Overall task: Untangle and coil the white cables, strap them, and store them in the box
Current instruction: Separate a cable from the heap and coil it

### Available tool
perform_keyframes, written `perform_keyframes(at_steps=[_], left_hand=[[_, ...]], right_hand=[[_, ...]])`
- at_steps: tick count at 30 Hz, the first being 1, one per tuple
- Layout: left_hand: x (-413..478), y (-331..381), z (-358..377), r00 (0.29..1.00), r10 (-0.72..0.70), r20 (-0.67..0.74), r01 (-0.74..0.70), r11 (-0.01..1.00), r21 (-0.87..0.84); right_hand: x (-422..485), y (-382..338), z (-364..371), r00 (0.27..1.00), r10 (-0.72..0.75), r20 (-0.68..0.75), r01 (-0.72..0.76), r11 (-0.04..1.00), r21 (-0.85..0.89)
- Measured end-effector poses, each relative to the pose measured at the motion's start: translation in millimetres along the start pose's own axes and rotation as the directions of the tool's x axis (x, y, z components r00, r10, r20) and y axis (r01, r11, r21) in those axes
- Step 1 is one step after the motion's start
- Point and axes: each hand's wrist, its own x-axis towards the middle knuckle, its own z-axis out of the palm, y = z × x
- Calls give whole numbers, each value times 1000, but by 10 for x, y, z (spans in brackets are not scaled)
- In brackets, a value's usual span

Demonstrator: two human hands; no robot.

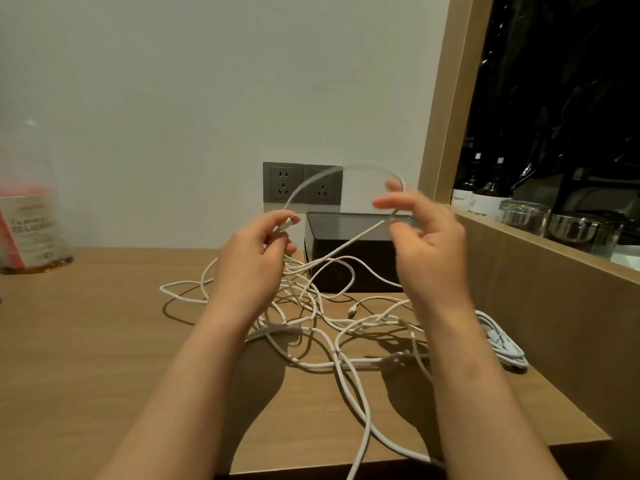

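The left hand (256,251) pinches a white cable (311,183) at its plug (286,223), which points up and right. The cable arches sideways to the blurred right hand (426,244), whose fingers pinch it above the black box (349,244). From there it slants down-left into the tangle (325,317) on the desk (104,323).

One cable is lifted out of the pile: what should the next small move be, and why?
Probably bring the right hand to the left hand to close a first coil loop: the left pinches the plug end, the white cable arcs between both hands, and its remainder runs down into the tangle by the box.
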Motion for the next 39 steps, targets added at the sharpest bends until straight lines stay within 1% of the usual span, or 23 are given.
perform_keyframes(at_steps=[2,4,7,9,12,14,16,18,19,20,22,24,27,29,30,32,33,34,35,36,37,38,39], left_hand=[[-1,-23,-15,998,28,-52,-23,995,97],[20,-30,-67,996,19,-89,-11,995,97],[30,-23,-66,999,18,-32,-18,1000,11],[14,-9,3,1000,25,-1,-25,1000,8],[-2,10,74,1000,31,-4,-31,999,-10],[2,34,72,999,27,-17,-28,998,-54],[2,64,37,999,11,-40,-16,993,-120],[6,95,-12,998,-36,-46,23,967,-255],[13,110,-37,997,-75,-32,59,936,-346],[20,120,-63,994,-110,-13,93,897,-431],[35,120,-113,988,-152,0,130,846,-518],[43,108,-146,986,-169,-13,135,834,-535],[17,121,-105,988,-150,-17,116,827,-551],[-17,132,-12,995,-93,-30,65,862,-502],[-35,130,36,998,-51,-44,25,888,-458],[-57,113,106,996,32,-81,-60,927,-370],[-59,94,120,993,62,-98,-91,941,-326],[-59,68,124,990,85,-109,-112,955,-276],[-59,39,121,989,102,-108,-123,969,-216],[-57,8,116,990,107,-93,-120,982,-147],[-56,-27,109,993,97,-69,-102,992,-79],[-55,-63,103,996,76,-44,-78,997,-25],[-52,-94,97,998,53,-25,-53,999,5]], right_hand=[[45,-155,-160,995,-86,-43,91,987,132],[98,-288,-341,988,-99,-115,126,957,263],[121,-277,-382,994,8,-109,5,993,116],[70,-141,-205,982,180,64,-174,981,-91],[-67,127,85,853,341,396,-224,923,-312],[-140,215,206,726,336,599,-191,937,-293],[-186,286,262,603,346,719,-169,936,-308],[-216,325,289,551,393,736,-129,912,-390],[-224,329,301,583,411,701,-118,897,-427],[-221,346,303,662,400,634,-102,886,-452],[-167,351,246,851,342,398,-126,870,-477],[-83,327,108,943,299,147,-214,882,-420],[-15,295,-78,960,237,-151,-270,928,-256],[-19,224,-65,931,28,-363,-112,971,-211],[-39,165,-30,886,-118,-448,14,973,-229],[-62,143,20,779,-397,-485,239,903,-356],[-72,170,28,756,-480,-445,284,853,-437],[-62,251,21,793,-483,-370,266,822,-503],[-43,334,-8,896,-363,-256,175,819,-547],[-25,422,-50,990,-97,-106,14,801,-599],[-26,498,-87,970,240,25,-153,692,-706],[-34,526,-115,856,508,95,-228,536,-813],[-40,526,-131,762,633,135,-215,445,-869]])
